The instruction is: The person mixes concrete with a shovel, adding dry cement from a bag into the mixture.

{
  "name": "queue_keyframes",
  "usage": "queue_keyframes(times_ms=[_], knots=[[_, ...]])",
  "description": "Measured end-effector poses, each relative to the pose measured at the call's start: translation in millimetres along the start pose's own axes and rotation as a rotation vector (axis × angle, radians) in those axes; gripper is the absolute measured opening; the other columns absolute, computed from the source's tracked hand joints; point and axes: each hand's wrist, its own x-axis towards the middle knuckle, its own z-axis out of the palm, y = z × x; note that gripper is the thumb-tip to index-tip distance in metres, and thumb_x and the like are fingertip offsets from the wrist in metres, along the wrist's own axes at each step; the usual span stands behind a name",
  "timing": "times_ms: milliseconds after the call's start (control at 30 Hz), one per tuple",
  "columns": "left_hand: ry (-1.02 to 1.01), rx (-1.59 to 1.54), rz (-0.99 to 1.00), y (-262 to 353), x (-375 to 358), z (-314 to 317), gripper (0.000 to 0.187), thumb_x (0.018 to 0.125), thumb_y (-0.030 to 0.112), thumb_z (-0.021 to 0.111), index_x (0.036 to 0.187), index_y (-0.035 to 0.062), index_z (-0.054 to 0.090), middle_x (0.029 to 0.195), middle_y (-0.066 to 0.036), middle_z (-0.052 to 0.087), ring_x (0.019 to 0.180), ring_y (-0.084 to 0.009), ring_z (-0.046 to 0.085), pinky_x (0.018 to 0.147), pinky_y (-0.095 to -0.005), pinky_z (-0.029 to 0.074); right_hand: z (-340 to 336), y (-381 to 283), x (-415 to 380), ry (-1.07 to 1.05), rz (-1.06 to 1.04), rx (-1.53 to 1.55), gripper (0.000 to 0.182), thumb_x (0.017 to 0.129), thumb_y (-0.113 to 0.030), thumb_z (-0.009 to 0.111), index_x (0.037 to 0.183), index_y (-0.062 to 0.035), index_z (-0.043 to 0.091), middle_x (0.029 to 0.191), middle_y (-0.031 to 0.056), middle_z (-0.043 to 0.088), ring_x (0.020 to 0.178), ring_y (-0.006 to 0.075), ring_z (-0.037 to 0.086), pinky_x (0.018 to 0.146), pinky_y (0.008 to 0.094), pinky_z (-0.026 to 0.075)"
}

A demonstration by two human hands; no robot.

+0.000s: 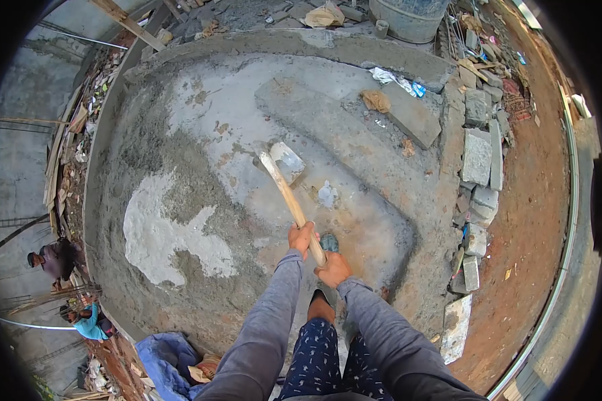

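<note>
My left hand (302, 239) is wrapped round the pale wooden handle of a hoe (286, 192). Closer to my body, my right hand (334, 269) grips the butt end of the same handle. The broad, light-coloured hoe blade (287, 162) rests on the wet grey floor (261, 87) ahead of me. Left of the hoe lies a patch of whitish powder (147, 230) on dark grey sand or mortar mix (137, 144). My feet are below my hands, one in a dark shoe (319, 296).
A low wall (247, 43) borders the floor at the back, near a large drum (409, 17). Concrete blocks (477, 157) line the right side. A slab (408, 117) lies inside. Blue cloth (164, 364) sits at lower left. Two people (92, 324) are beyond the left edge.
</note>
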Motion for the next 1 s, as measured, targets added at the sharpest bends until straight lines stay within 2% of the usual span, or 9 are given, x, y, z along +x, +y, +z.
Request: queue_keyframes(times_ms=[200,300,367,500,600,700,800,1000], knots=[[0.095,0.061,0.062,89,105,19,0.032,0.089,0.014,0.064,0.112,-0.0021,0.049,0.087,-0.011,0.056,0.066,-0.0225,0.064,0.055,-0.0355,0.056,-32,-56,142,-0.032,-0.009,-0.061,0.038,0.068,-0.018,0.073,0.094,0.0093,0.067,0.081,0.0304,0.067,0.081,0.0424,0.069,0.077,0.0448,0.053],[0.037,0.223,0.137,98,161,26,0.038,0.090,0.015,0.063,0.118,-0.0036,0.045,0.095,-0.013,0.057,0.069,-0.0249,0.066,0.057,-0.0372,0.058,-45,-59,193,-0.002,-0.020,-0.043,0.038,0.069,-0.017,0.073,0.095,0.0097,0.067,0.081,0.0301,0.067,0.080,0.0422,0.069,0.076,0.0440,0.054],[0.044,0.307,0.094,108,174,42,0.046,0.091,0.016,0.063,0.124,-0.0040,0.038,0.103,-0.016,0.057,0.072,-0.0268,0.067,0.060,-0.0394,0.060,-57,-58,211,0.006,0.005,-0.050,0.038,0.069,-0.017,0.073,0.096,0.0096,0.067,0.082,0.0300,0.068,0.080,0.0420,0.069,0.076,0.0442,0.054],[-0.016,0.515,-0.005,110,179,69,0.060,0.093,0.019,0.061,0.134,-0.0035,0.023,0.114,-0.020,0.055,0.079,-0.0297,0.068,0.067,-0.0440,0.062,-82,-49,206,0.033,0.042,-0.087,0.040,0.068,-0.018,0.074,0.096,0.0102,0.068,0.085,0.0301,0.068,0.083,0.0422,0.069,0.078,0.0453,0.055],[-0.086,0.486,-0.058,109,166,86,0.063,0.094,0.022,0.060,0.135,-0.0032,0.018,0.116,-0.021,0.055,0.083,-0.0307,0.069,0.069,-0.0458,0.062,-100,-43,193,0.015,0.066,-0.136,0.040,0.069,-0.018,0.074,0.098,0.0088,0.068,0.086,0.0298,0.069,0.084,0.0423,0.069,0.078,0.0453,0.055],[-0.142,0.466,-0.137,97,163,96,0.076,0.094,0.027,0.061,0.138,-0.0067,0.009,0.120,-0.024,0.056,0.096,-0.0319,0.067,0.069,-0.0459,0.063,-118,-37,180,-0.016,0.074,-0.164,0.040,0.070,-0.019,0.073,0.098,0.0082,0.068,0.086,0.0300,0.069,0.084,0.0428,0.069,0.078,0.0457,0.055],[-0.190,0.489,-0.210,70,166,102,0.067,0.096,0.027,0.060,0.138,0.0000,0.015,0.116,-0.019,0.056,0.084,-0.0291,0.070,0.070,-0.0455,0.061,-123,-20,163,-0.002,0.078,-0.170,0.040,0.069,-0.019,0.072,0.098,0.0073,0.068,0.087,0.0300,0.069,0.084,0.0438,0.069,0.079,0.0465,0.055],[-0.155,0.397,-0.285,40,111,132,0.067,0.096,0.026,0.058,0.139,0.0013,0.014,0.116,-0.019,0.057,0.081,-0.0288,0.070,0.070,-0.0463,0.060,-140,14,119,-0.025,0.082,-0.240,0.037,0.068,-0.020,0.070,0.095,0.0055,0.067,0.088,0.0289,0.069,0.085,0.0448,0.067,0.078,0.0488,0.054]])
